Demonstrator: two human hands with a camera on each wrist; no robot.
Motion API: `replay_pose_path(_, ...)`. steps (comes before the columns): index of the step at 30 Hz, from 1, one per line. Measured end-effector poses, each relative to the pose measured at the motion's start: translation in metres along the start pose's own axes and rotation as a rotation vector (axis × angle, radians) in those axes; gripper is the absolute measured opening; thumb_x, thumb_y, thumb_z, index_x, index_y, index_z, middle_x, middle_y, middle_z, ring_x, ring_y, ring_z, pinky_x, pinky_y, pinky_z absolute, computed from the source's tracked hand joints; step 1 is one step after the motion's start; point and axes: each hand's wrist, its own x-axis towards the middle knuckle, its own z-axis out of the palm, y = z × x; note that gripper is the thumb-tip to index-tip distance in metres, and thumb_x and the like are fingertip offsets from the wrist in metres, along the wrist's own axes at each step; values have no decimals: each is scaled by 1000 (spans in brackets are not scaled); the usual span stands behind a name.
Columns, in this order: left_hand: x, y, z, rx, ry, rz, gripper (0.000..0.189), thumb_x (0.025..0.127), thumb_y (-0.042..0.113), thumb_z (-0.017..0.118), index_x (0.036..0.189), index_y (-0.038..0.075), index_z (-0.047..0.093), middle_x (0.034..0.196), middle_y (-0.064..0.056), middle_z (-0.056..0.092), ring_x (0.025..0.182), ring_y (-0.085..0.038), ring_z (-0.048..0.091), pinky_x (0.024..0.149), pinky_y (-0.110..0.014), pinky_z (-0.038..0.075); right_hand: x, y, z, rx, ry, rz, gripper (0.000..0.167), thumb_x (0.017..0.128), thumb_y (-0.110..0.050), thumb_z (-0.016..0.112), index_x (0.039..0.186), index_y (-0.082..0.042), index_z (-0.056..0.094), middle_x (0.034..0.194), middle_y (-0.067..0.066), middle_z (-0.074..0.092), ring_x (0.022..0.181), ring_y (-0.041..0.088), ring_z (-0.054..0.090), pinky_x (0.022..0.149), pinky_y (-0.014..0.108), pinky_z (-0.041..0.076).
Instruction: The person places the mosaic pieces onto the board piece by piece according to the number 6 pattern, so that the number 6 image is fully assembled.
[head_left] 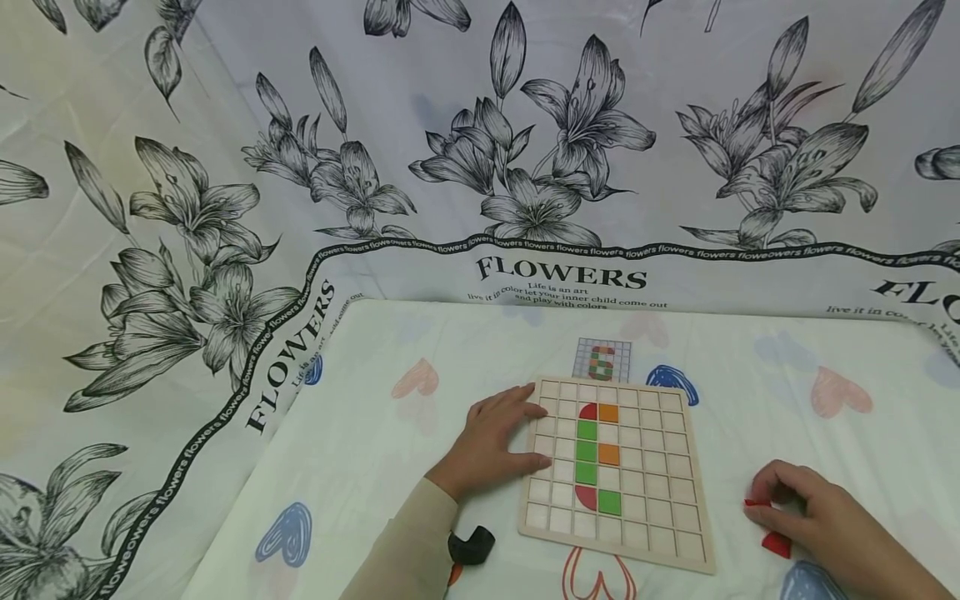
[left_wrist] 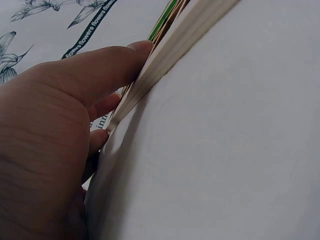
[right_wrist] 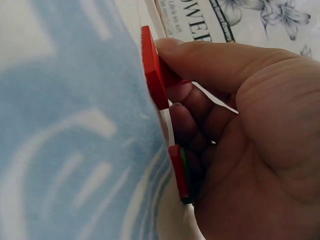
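Note:
A wooden grid board (head_left: 651,533) lies on the table, with green squares (head_left: 587,451), orange squares (head_left: 608,454) and red rounded-corner pieces (head_left: 587,497) set in its cells. My left hand (head_left: 487,437) rests at its left edge, thumb over the rim and fingers spread along it. To the right of the board, my right hand (head_left: 813,512) pinches a small red piece (right_wrist: 174,76) between thumb and index finger. Another red piece (head_left: 777,544) lies just below the thumb. Under the curled fingers, the right wrist view shows a red piece (right_wrist: 179,172) against a green one (right_wrist: 187,167).
A pattern card (head_left: 602,360) with a coloured grid figure lies behind the board. Beside the left wrist is a black object (head_left: 471,546). The pale tablecloth (head_left: 360,467) has printed hearts, and a flowered curtain (head_left: 375,125) rises behind the table.

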Motion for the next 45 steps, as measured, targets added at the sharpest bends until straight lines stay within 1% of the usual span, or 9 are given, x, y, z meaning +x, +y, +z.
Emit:
replay_pose_path(6, 0, 0, 0, 0, 3, 2, 64, 91, 57, 82, 147, 33, 63, 175, 12, 31, 161, -13, 23, 126, -55, 19, 0, -5, -1, -1, 41, 68, 27, 104, -32, 78, 126, -16, 76, 118, -1, 70, 91, 7, 59, 76, 22, 51)
replay_pose_path(12, 0, -1, 0, -1, 3, 4, 63, 91, 56, 82, 147, 33, 63, 175, 12, 31, 161, -13, 23, 125, -55, 19, -4, -7, 2, 37, 132, 38, 12, 104, -20, 78, 113, -13, 74, 99, -5, 70, 80, 10, 59, 69, 24, 50)
replay_pose_path(16, 0, -1, 0, -3, 4, -1, 63, 91, 57, 82, 147, 34, 63, 175, 14, 30, 161, -13, 22, 125, -55, 19, -6, -6, 3, 113, 194, 40, 9, 105, -12, 75, 112, -10, 70, 93, -2, 71, 66, 16, 57, 53, 29, 49)
replay_pose_path(19, 0, 0, 1, -4, 3, -3, 63, 91, 57, 82, 147, 35, 63, 175, 14, 30, 161, -13, 22, 125, -55, 19, -6, -4, 2, 126, 237, 34, 15, 105, -8, 74, 120, -6, 71, 97, 2, 74, 68, 10, 62, 54, 24, 52)
replay_pose_path(23, 0, 0, 1, -1, 2, -3, 63, 91, 57, 82, 147, 35, 63, 175, 14, 30, 161, -13, 22, 126, -55, 19, -4, 1, 2, 87, 261, 5, 26, 103, -5, 75, 129, -3, 72, 103, 3, 73, 84, 4, 66, 72, 12, 52)
replay_pose_path(28, 1, -1, 1, 3, 3, 6, 63, 91, 57, 82, 147, 34, 63, 175, 13, 31, 161, -13, 22, 125, -55, 19, -2, 2, 3, 120, 177, 35, 32, 104, -16, 77, 134, -5, 69, 106, 2, 69, 82, 9, 64, 67, 21, 54)
replay_pose_path(33, 1, -3, 1, 8, 8, 13, 63, 91, 58, 81, 147, 34, 63, 175, 13, 31, 161, -12, 22, 125, -55, 20, 2, 1, 5, 40, 85, -16, 30, 100, -28, 83, 125, -14, 74, 121, -1, 70, 102, -2, 64, 80, 16, 52)
replay_pose_path(37, 1, -3, 1, 7, 10, 13, 64, 91, 58, 81, 147, 34, 63, 175, 13, 31, 161, -12, 22, 125, -54, 19, 4, -1, 6, -12, 60, -48, 16, 98, -24, 85, 111, -20, 75, 113, -5, 68, 100, 1, 63, 80, 18, 53)
replay_pose_path(45, 1, -2, 1, 3, 8, 7, 64, 91, 59, 82, 147, 35, 62, 175, 14, 30, 161, -13, 22, 125, -55, 20, 4, -11, 3, -18, 19, 69, 16, 100, -21, 82, 111, -16, 70, 92, -3, 64, 78, 9, 57, 69, 26, 50)
